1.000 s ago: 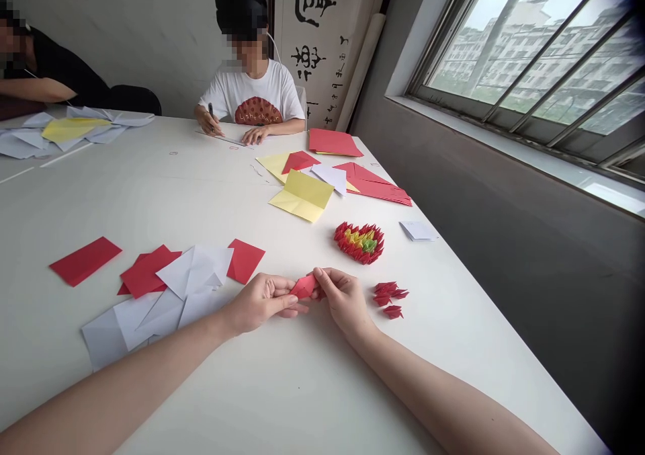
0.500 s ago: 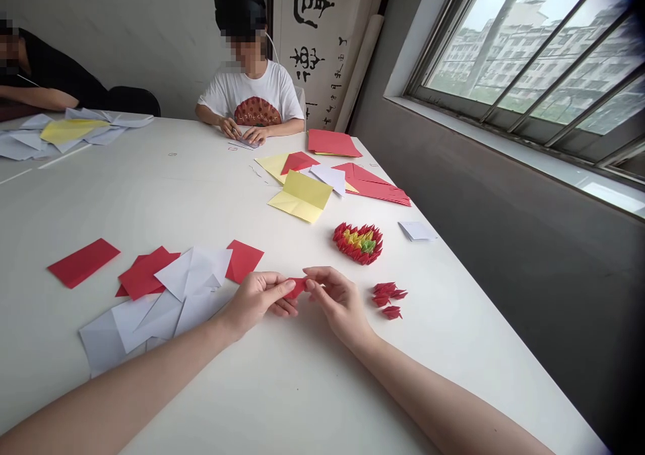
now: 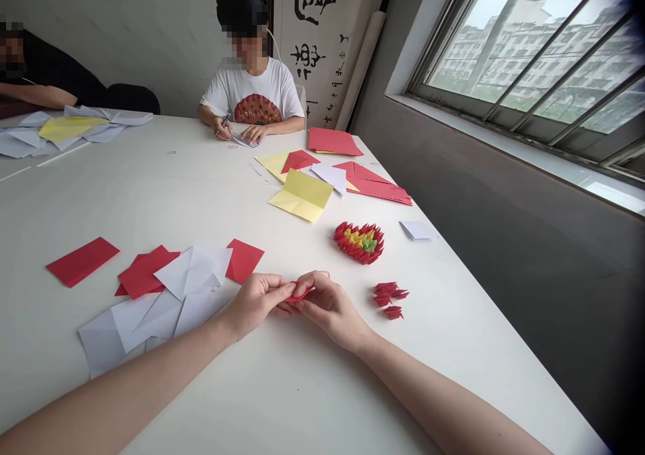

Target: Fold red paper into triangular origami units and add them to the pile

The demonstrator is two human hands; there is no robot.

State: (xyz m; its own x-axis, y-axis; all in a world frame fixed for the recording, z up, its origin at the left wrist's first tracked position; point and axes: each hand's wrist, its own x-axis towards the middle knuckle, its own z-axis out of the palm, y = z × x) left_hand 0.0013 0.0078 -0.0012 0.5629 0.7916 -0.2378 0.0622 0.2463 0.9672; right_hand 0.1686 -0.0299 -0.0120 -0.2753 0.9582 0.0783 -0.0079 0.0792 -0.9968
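Observation:
A small folded piece of red paper (image 3: 302, 294) is pinched between my left hand (image 3: 254, 304) and my right hand (image 3: 331, 305), and the fingers hide most of it. Just beyond my right hand lies a heart-shaped modular origami piece (image 3: 359, 242) in red, yellow and green. To its lower right sits a little cluster of folded red paper units (image 3: 388, 298). Left of my left hand are loose white sheets (image 3: 151, 317) and red paper rectangles (image 3: 146, 271), not touching my hand.
The white table (image 3: 166, 199) runs towards a dark wall and window on the right. Yellow, red and white sheets (image 3: 302, 196) lie further back. Across the table, a person in a white T-shirt (image 3: 252, 95) holds a pen over paper. Another person sits far left beside a paper pile.
My hands have come closer together, and my fingers now cover more of the red piece. The person across the table has raised the pen slightly.

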